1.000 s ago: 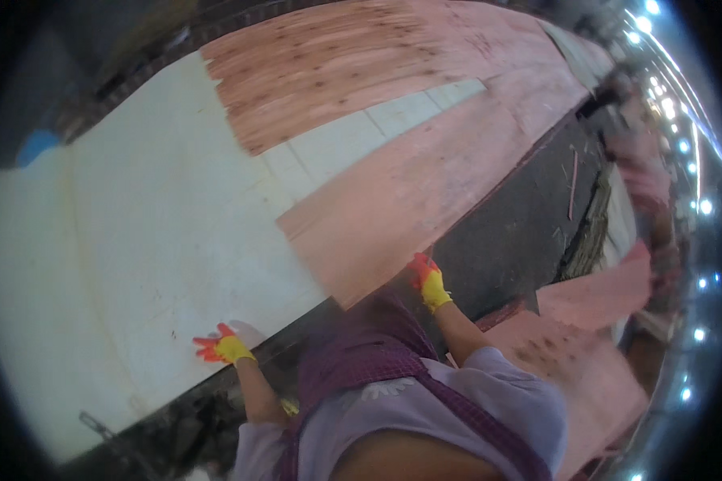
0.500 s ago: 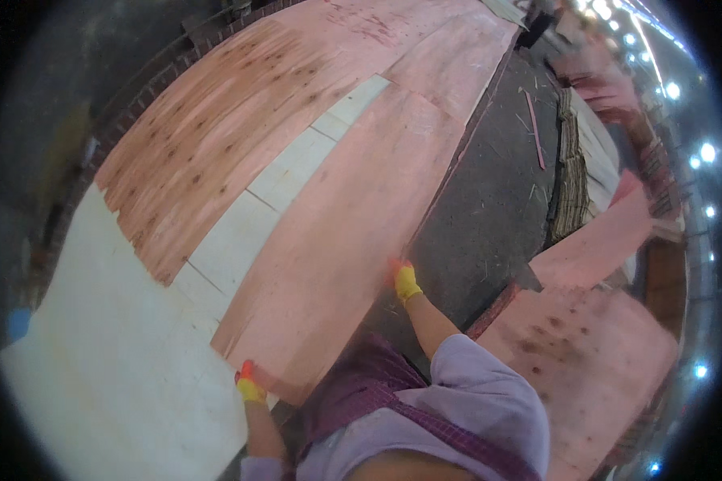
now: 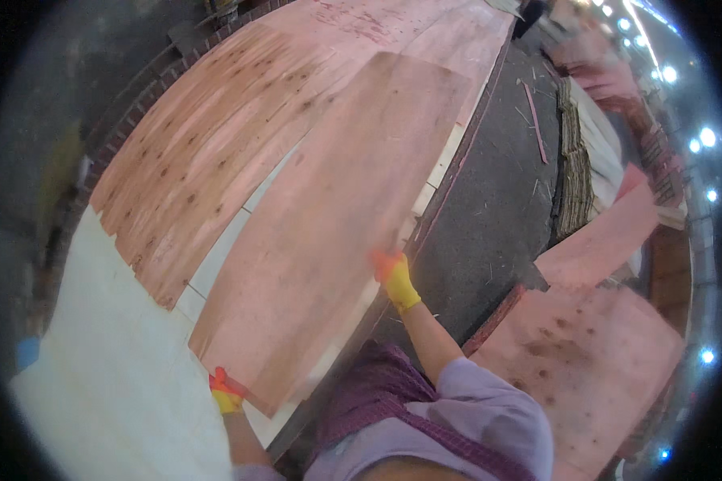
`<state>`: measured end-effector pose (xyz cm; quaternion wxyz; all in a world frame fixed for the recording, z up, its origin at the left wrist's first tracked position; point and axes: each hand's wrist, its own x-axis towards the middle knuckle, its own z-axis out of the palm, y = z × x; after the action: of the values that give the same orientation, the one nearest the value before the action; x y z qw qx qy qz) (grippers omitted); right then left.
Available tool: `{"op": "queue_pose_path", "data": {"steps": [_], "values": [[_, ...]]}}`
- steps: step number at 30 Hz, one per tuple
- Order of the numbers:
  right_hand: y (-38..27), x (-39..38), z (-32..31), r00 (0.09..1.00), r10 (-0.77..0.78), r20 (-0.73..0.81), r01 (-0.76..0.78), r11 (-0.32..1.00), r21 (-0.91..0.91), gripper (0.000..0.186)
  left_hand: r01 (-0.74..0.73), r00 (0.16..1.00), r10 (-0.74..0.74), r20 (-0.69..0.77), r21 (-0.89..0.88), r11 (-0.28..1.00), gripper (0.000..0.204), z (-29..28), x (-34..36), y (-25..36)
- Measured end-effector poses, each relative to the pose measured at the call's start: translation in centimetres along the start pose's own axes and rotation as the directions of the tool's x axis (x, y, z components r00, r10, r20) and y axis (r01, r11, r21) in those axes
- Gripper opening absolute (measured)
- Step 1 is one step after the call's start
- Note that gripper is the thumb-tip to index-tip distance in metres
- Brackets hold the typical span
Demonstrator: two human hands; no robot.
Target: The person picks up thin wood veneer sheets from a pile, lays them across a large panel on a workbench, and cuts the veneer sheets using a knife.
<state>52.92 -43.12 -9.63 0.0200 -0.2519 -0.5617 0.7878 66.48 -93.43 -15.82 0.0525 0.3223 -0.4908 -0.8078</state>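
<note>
My left hand [image 3: 226, 390], in a yellow glove with red fingers, grips the lower left corner of a long pink veneer sheet [image 3: 313, 216]. My right hand [image 3: 395, 276], gloved alike and blurred at the fingers, holds that sheet's right edge. The sheet lies over pale veneer [image 3: 96, 337], which shows as a thin strip on either side of it. To its left is a brownish pink veneer sheet [image 3: 192, 160] with dark knots and a ragged lower end.
A dark surface [image 3: 481, 224] runs along the right, with a thin pink strip [image 3: 535, 120] on it. Beyond are a stack of veneer edges [image 3: 573, 160] and a loose pink piece [image 3: 594, 232]. A knotted pink sheet [image 3: 569, 369] lies at lower right. A brick edge [image 3: 144, 96] borders the far left.
Both hands have taken hold of the long pink sheet and shifted it leftward, uncovering pale veneer along its right side and covering much of the pale strip. The view has turned too.
</note>
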Motion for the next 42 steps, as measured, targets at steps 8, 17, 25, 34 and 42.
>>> {"op": "queue_pose_path", "data": {"steps": [8, 17, 25, 34, 42], "values": [[10.9, 8.7, 0.1, 0.985, 0.095, -0.142, -0.073, 0.985, 0.155, 0.085, 0.182, 0.979, -0.181, -0.091, -0.003, 0.983, 0.052, -2.1, 10.0, -0.6], [10.0, 9.5, 1.1, 0.935, 0.247, -0.256, -0.249, 0.968, 0.024, 0.025, 0.373, 0.878, -0.212, -0.429, 0.334, 0.866, 0.047, 1.5, 9.6, 0.4], [12.0, 13.2, -1.8, 0.95, 0.269, -0.161, -0.288, 0.952, -0.104, 0.031, 0.376, 0.894, -0.176, -0.413, 0.475, 0.795, 0.055, 3.0, 11.4, 0.8], [17.0, 14.8, -3.2, 0.978, -0.193, -0.077, -0.031, 0.231, -0.973, 0.039, 0.307, 0.94, -0.259, -0.222, 0.222, 0.925, 0.014, -2.1, 11.8, -2.4], [8.9, 10.0, 4.2, 0.913, -0.044, -0.406, -0.316, 0.555, -0.77, 0.047, 0.257, 0.923, -0.189, -0.335, 0.173, 0.951, 0.026, -2.7, 10.5, -2.9]]}}
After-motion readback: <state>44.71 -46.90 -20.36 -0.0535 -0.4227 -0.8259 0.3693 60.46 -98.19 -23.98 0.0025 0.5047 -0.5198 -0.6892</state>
